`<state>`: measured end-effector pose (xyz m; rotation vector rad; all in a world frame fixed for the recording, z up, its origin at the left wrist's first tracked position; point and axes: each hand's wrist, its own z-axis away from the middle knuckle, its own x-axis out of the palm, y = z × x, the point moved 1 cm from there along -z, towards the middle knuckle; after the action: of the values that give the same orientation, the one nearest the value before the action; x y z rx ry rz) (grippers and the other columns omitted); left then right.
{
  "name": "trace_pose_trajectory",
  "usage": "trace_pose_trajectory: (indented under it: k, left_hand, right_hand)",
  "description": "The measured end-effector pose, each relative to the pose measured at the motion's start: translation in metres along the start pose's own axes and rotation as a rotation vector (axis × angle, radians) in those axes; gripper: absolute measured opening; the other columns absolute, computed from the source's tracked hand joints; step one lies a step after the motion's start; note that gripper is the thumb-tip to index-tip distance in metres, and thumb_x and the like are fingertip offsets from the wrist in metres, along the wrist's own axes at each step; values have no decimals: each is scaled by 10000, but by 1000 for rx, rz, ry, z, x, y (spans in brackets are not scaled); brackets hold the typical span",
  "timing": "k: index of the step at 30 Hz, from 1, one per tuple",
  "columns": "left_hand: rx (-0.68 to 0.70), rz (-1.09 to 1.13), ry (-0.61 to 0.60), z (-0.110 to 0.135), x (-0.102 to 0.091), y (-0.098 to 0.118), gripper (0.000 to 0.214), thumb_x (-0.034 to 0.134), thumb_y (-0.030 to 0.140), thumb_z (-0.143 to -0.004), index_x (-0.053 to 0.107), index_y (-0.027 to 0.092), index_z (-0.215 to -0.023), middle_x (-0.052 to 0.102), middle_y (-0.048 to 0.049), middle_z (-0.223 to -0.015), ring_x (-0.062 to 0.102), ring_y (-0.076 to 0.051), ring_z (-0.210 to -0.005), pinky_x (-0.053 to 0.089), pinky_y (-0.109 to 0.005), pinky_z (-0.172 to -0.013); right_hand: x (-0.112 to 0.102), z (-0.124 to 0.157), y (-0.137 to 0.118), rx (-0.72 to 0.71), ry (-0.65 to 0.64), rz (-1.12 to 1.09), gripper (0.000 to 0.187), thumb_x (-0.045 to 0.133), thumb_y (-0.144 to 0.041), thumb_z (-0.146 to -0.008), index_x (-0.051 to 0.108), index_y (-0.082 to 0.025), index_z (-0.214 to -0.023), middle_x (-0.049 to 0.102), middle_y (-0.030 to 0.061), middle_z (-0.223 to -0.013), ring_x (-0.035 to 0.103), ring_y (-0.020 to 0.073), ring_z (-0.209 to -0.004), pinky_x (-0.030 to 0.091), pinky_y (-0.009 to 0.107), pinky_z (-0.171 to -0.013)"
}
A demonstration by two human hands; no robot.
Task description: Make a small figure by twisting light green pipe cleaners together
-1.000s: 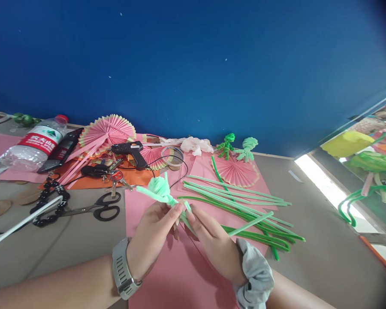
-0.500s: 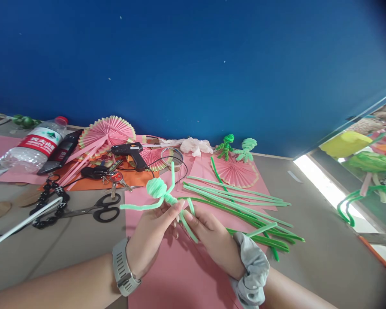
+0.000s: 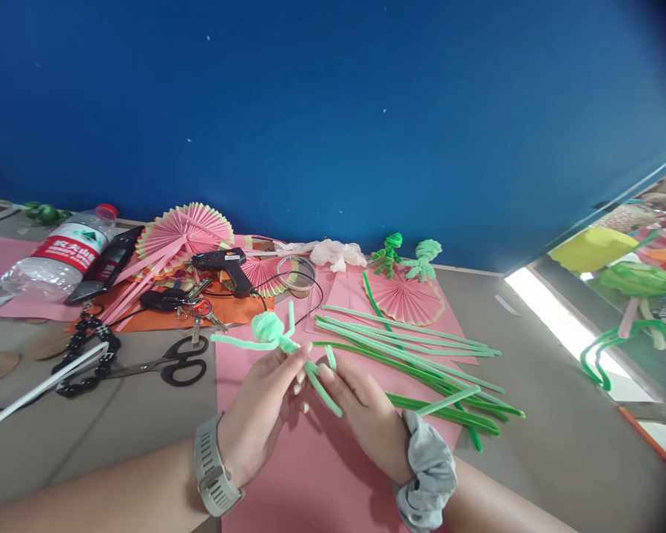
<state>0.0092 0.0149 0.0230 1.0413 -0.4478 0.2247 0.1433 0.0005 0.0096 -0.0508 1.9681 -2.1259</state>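
Observation:
Between both hands is a light green pipe cleaner figure [image 3: 267, 328] with a coiled round head, two thin arms and loose leg ends. My left hand [image 3: 263, 403] pinches its body between thumb and fingers. My right hand [image 3: 366, 407] is closed on the lower end, its thumb against a leg strand; part of that strand is hidden by the fingers. Pink paper [image 3: 311, 474] lies beneath the hands. Just right of them rest several light green pipe cleaners [image 3: 411, 337] and darker green pipe cleaners [image 3: 455, 418].
Two finished-looking green figures [image 3: 388, 255] stand by the blue wall behind a pink paper fan [image 3: 408, 298]. To the left are scissors [image 3: 183, 363], keys [image 3: 200, 311], a black glue gun [image 3: 227, 266], a tape roll [image 3: 296, 275], a bead bracelet [image 3: 83, 381] and a plastic bottle [image 3: 66, 252].
The figure has tilted a little, its head and raised arm sitting slightly lower. My right hand has shifted slightly along the leg strand; both hands keep their hold.

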Motion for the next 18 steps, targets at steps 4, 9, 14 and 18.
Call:
trace_pose_trajectory:
  k: [4, 9, 14, 18]
  left_hand:
    - [-45, 221, -124, 1, 2, 7, 182, 683, 223, -644, 507, 184, -619, 389, 52, -594, 421, -74, -548, 406, -169, -505]
    - [-69, 211, -167, 1, 2, -1, 186, 609, 266, -750, 516, 175, -616, 391, 44, -594, 402, -80, -563, 421, -188, -567]
    - [2, 169, -152, 3, 2, -2, 173, 509, 358, -828, 572, 203, -871, 470, 17, -728, 462, -87, -642, 443, -205, -600]
    - [99, 66, -97, -1, -1, -1, 167, 498, 364, -837, 559, 209, -827, 451, 33, -728, 467, -70, -615, 444, -195, -593]
  right_hand:
    - [-11, 0, 0, -464, -53, 310, 253, 430, -181, -854, 472, -225, -1100, 522, 60, -905, 499, 182, -831, 442, 329, -738]
    - [-18, 5, -6, -697, -126, 387, 326, 407, -43, -804, 555, -236, -1021, 535, 59, -878, 531, 164, -819, 456, 278, -706]
    - [-15, 1, -11, -375, 104, 144, 105, 497, -199, -838, 599, -198, -813, 553, 16, -720, 508, 132, -649, 421, 252, -610]
    - [-8, -6, -6, -45, 218, -225, 202, 552, -369, -801, 595, -172, -813, 482, -25, -613, 345, 60, -450, 299, 203, -428]
